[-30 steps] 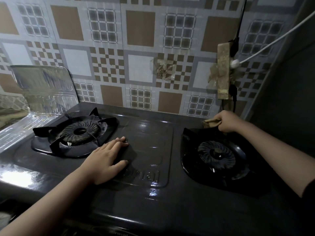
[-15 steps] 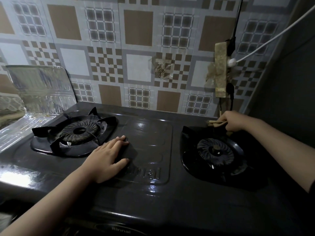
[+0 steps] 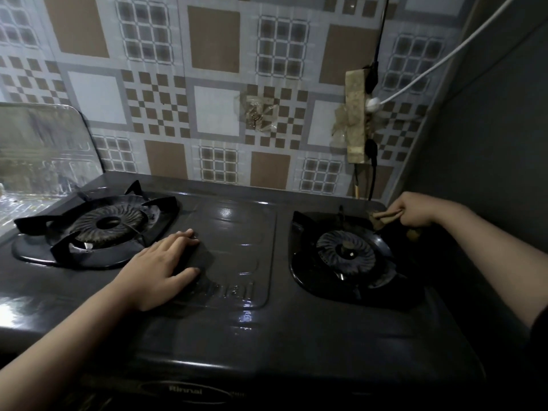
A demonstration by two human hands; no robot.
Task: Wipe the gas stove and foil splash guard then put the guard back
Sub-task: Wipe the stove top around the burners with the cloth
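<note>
Her right hand (image 3: 415, 213) pinched a limp cloth (image 3: 385, 216) at the stove's (image 3: 267, 336) back-right corner, left hand (image 3: 160, 262) resting flat.

The scene is dim and soft, with fine detail smeared. White glare streaks the glossy gas stove (image 3: 237, 292) at its centre panel and left front edge. The foil splash guard (image 3: 44, 149) left of it gleams faintly. Shadow swallows the stove's right side, and wide-angle distortion bends the wall tiles (image 3: 216, 111) behind.
</note>
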